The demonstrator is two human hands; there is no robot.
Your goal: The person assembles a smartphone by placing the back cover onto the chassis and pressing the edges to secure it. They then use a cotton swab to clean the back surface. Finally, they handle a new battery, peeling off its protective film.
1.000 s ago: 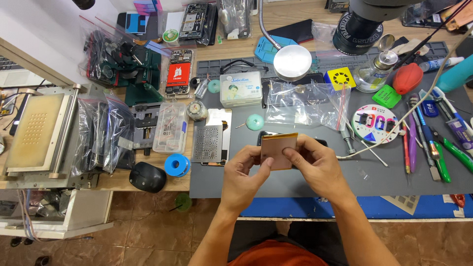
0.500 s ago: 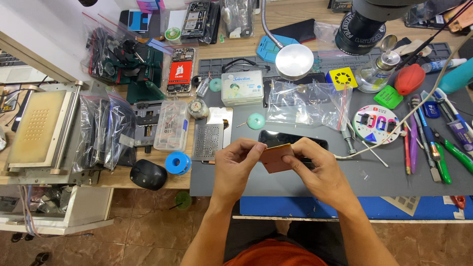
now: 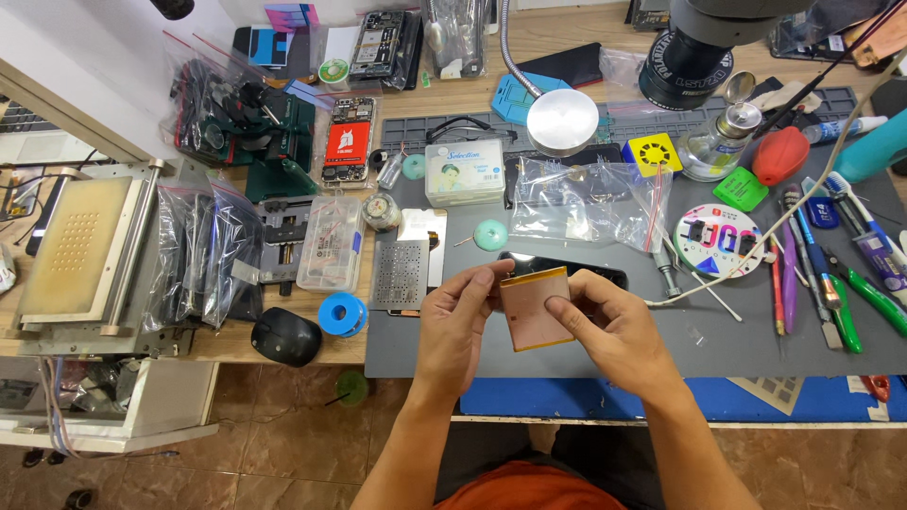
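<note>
A blue spool (image 3: 341, 314) lies at the left edge of the grey mat (image 3: 756, 331), and a metal stencil (image 3: 400, 274) lies just right of it. The left hand (image 3: 453, 326) pinches the left edge of a copper plate (image 3: 535, 309), thumb on its top corner. The right hand (image 3: 614, 326) clamps the right side, thumb on the face. The plate is held above the mat, before a black phone (image 3: 605, 275).
</note>
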